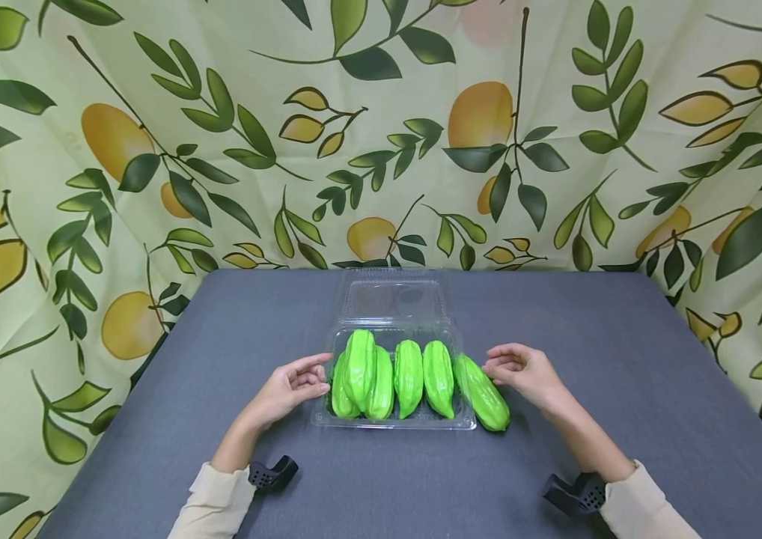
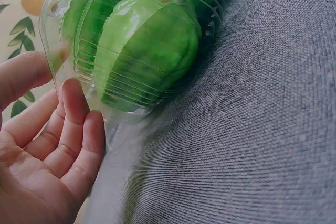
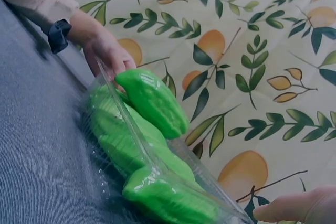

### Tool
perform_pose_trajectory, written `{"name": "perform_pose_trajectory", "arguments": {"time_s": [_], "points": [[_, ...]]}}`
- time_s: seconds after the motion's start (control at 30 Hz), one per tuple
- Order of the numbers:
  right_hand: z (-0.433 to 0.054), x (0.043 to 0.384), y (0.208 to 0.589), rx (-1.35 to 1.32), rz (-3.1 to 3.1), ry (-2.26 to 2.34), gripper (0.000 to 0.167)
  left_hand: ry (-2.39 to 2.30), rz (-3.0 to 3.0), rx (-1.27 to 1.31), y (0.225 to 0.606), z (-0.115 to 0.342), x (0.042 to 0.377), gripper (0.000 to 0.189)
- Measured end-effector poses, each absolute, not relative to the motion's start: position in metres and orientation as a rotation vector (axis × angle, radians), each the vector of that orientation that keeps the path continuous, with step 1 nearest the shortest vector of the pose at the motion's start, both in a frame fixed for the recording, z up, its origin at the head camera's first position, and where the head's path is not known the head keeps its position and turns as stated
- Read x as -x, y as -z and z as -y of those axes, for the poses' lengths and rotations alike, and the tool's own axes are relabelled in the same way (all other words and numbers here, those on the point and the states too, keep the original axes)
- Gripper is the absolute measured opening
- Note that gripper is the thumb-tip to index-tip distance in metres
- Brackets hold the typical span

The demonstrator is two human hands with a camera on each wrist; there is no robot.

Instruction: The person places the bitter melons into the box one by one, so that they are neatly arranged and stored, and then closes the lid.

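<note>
Resting on a grey fabric-covered table (image 1: 623, 359), near its middle, is a clear plastic clamshell box (image 1: 334, 419) with its lid (image 1: 394, 299) folded back toward the far edge. No label or writing is readable on any item. Four bright green ridged gourd-shaped vegetables (image 1: 408, 378) lie inside; a fifth green vegetable (image 1: 485, 395) lies on the table against the box's right side.

The left hand (image 1: 293, 388) sits at the box's left side, fingers loosely curled, holding nothing; the left wrist view shows fingertips (image 2: 73, 98) just beside the ribbed wall. The right hand (image 1: 522, 370), relaxed and empty, is just beside the outer vegetable.

A leaf-and-lemon printed cloth (image 1: 152, 150) hangs behind the table.
</note>
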State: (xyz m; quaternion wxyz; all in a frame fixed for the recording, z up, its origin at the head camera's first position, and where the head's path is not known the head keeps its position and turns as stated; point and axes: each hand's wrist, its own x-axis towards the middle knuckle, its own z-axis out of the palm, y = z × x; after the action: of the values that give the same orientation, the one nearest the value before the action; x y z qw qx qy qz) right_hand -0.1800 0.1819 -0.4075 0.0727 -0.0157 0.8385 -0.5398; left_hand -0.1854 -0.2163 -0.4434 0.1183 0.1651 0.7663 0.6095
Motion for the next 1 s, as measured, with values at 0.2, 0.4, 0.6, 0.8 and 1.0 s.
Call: {"name": "perform_pose_trajectory", "arguments": {"time_s": [0.2, 0.4, 0.6, 0.8, 1.0], "points": [[-0.190, 0.179, 0.413, 0.059, -2.496, 1.533, 0.045, -1.787, -2.231, -0.492, 0.445, 0.216, 0.185, 0.056], [-0.195, 0.177, 0.418, 0.102, -2.420, 1.455, 0.054, -1.783, -2.237, -0.489, 0.444, 0.216, 0.186, 0.056], [-0.196, 0.176, 0.423, 0.077, -2.396, 1.409, 0.062, -1.785, -2.240, -0.488, 0.443, 0.215, 0.186, 0.056], [-0.195, 0.176, 0.428, 0.053, -2.385, 1.384, 0.066, -1.781, -2.229, -0.486, 0.444, 0.216, 0.185, 0.057], [-0.194, 0.179, 0.429, 0.044, -2.396, 1.359, 0.067, -1.790, -2.229, -0.491, 0.444, 0.216, 0.185, 0.057]]}}
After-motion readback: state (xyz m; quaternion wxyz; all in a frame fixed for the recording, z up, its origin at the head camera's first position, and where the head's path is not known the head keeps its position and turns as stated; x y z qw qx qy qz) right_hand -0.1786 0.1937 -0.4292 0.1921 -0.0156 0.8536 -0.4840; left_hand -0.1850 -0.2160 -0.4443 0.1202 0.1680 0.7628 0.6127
